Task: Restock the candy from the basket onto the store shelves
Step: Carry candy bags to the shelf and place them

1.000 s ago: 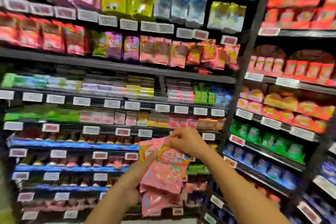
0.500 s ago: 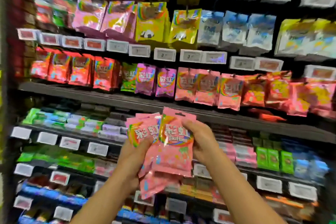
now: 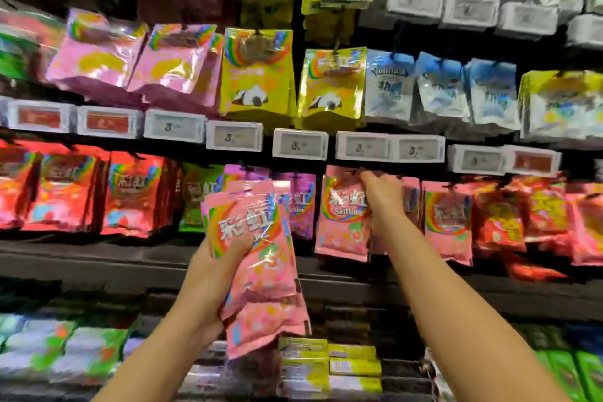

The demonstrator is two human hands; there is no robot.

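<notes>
My left hand (image 3: 208, 274) grips a stack of pink candy bags (image 3: 257, 258) held upright in front of the middle shelf. My right hand (image 3: 381, 199) is raised to the hanging row, its fingers closed around the top of a pink candy bag (image 3: 339, 215) at the peg under the price tags. More pink bags (image 3: 447, 222) hang just right of that hand. The basket is out of view.
Red bags (image 3: 130, 192) and purple bags (image 3: 300, 202) hang left of the pink row. Yellow panda bags (image 3: 257, 72) and blue-white bags (image 3: 440, 88) hang above a strip of price tags (image 3: 300, 143). A dark shelf ledge (image 3: 98, 258) runs below; small boxes (image 3: 326, 365) sit under it.
The view has moved closer and upward. My right hand took one pink bag off the stack and carried it up and right to the hanging row; my left hand keeps the rest.
</notes>
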